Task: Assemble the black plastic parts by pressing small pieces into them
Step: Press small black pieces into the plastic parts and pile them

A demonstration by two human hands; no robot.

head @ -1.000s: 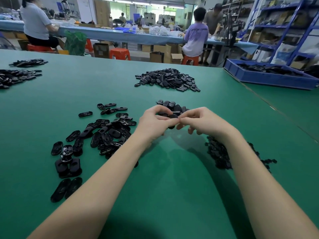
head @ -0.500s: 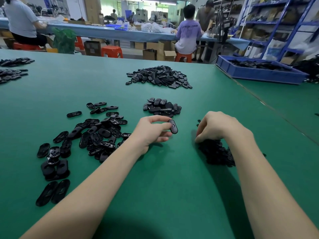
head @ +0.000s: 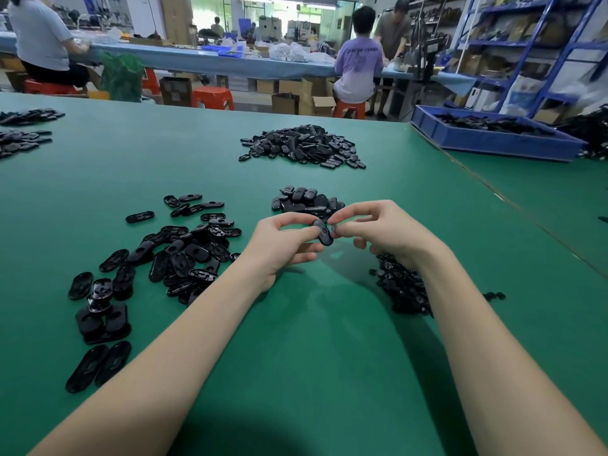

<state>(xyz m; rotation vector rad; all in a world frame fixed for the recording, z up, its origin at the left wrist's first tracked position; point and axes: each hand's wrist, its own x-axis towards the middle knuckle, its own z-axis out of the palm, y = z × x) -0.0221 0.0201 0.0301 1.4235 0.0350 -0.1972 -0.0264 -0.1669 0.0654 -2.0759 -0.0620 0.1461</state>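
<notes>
My left hand (head: 284, 245) pinches a black oval plastic part (head: 323, 232) between thumb and fingers, held up over the green table (head: 312, 340). My right hand (head: 385, 230) meets it from the right, thumb and forefinger pinching a small dark piece (head: 333, 229) against the part's edge. A spread of loose oval parts (head: 177, 255) lies to the left of my left arm. Small pieces in a dark heap (head: 403, 287) lie under my right wrist, partly hidden by it. A small stack of oval parts (head: 306, 200) sits just beyond my hands.
A larger pile of black parts (head: 302, 146) lies farther back at centre, and more piles (head: 19, 136) at the far left. A blue tray (head: 493, 139) with black parts stands at the back right. People sit at a long bench behind.
My right hand has lifted from the heap of small pieces and come left to the oval part. My left hand has raised the part slightly to meet it.
</notes>
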